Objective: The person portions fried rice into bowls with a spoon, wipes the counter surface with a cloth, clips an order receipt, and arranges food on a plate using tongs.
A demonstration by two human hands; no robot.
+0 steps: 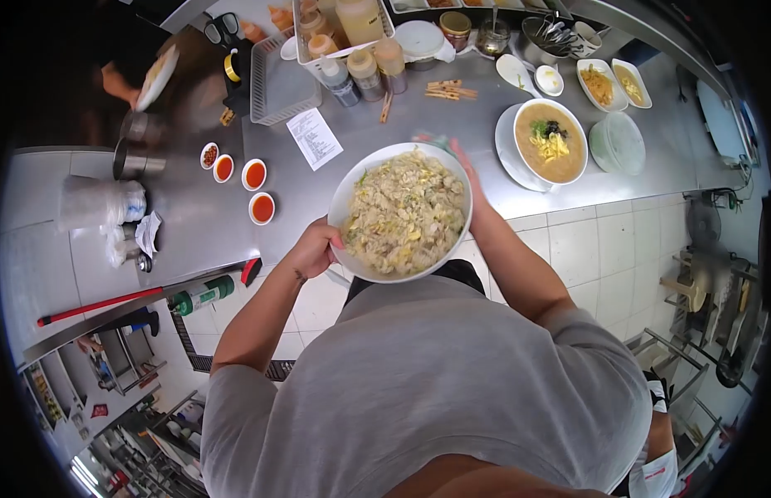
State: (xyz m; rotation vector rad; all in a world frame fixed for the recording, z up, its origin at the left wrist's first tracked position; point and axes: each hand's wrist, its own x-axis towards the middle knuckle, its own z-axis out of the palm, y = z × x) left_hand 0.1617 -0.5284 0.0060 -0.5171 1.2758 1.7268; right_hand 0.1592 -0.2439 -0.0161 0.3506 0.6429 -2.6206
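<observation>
A large white bowl (341, 187) heaped with fried rice (406, 212) is held at the counter's front edge, over my lap side. My left hand (316, 246) grips its lower left rim, with the thumb on the edge. At the upper right rim, my right hand (468, 170) is smeared by motion, and a blurred pale cloth-like thing (435, 141) shows near its fingers. Right of the bowl, a bowl of porridge (552, 143) topped with egg strips and greens stands on a white plate (508, 149).
Sauce cups (261, 208) and a printed receipt (315, 139) lie on the steel counter (369, 124) to the left. Behind are a basket (281, 83), squeeze bottles (364, 70) and clothespins (450, 90). A lidded tub (618, 143) stands right. Another person's hand (119, 85) holds a plate at upper left.
</observation>
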